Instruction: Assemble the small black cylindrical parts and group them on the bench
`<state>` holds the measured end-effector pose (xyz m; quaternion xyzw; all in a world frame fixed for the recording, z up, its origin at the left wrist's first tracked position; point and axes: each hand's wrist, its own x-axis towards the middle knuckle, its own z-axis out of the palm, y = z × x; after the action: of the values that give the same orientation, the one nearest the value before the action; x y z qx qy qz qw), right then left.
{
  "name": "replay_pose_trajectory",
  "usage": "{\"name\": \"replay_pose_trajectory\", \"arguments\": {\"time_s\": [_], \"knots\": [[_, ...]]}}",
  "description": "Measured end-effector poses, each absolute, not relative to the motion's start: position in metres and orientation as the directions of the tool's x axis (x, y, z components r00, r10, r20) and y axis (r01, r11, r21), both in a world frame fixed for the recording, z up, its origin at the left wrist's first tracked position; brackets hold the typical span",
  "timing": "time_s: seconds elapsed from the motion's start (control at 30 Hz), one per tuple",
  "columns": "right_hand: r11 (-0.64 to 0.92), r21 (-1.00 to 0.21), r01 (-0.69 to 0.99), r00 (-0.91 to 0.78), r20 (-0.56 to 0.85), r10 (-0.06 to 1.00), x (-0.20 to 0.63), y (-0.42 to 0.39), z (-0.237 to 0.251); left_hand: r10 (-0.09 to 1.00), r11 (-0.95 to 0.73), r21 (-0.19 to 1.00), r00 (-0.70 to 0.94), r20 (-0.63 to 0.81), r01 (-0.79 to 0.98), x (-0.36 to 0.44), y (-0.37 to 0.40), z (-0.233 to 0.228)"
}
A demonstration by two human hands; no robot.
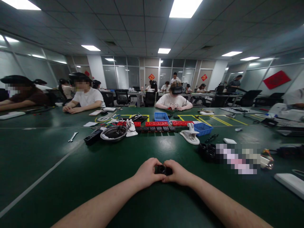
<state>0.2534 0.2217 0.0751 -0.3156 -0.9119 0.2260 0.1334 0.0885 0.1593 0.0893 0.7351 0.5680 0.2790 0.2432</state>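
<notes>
Close in front of me, both hands grip a small black part with a round opening (162, 170); its exact kind I cannot make out. My left hand (148, 172) has its fingers and thumb closed around the left end. Around the right end, my right hand (177, 172) is closed the same way. The thumbs meet at the near side, and the fingers hide much of the part. Both hands are at the green tabletop (114, 177). Black ring-shaped parts (209, 152) lie to the right, apart from my hands.
Ahead stand red socket strips (156, 124), blue bins (203, 129) (161, 117), a white clip base (190, 134) and a round dark dish (114, 133). A wrench (73, 137) lies left, a white flat box (291, 186) right. Across the table sits a person (174, 99).
</notes>
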Motion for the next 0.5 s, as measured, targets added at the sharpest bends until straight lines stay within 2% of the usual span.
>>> {"name": "replay_pose_trajectory", "arguments": {"time_s": [0.2,0.3,0.4,0.5], "knots": [[0.654,-0.305,0.692,-0.643,0.148,0.751,0.243,0.204,0.077,0.982,-0.162,0.630,0.062,0.178,0.760,0.097,0.156,0.088],[0.621,-0.227,0.751,-0.604,0.147,0.784,0.239,0.197,0.077,0.978,-0.179,0.637,0.067,0.197,0.750,0.095,0.157,0.088],[0.642,-0.245,0.726,-0.621,0.167,0.766,0.241,0.198,0.078,0.971,-0.235,0.654,0.144,0.191,0.719,0.090,0.160,0.088],[0.705,-0.349,0.618,-0.693,0.181,0.697,0.248,0.205,0.080,0.961,-0.268,0.696,0.236,0.144,0.666,0.085,0.163,0.088]]}}
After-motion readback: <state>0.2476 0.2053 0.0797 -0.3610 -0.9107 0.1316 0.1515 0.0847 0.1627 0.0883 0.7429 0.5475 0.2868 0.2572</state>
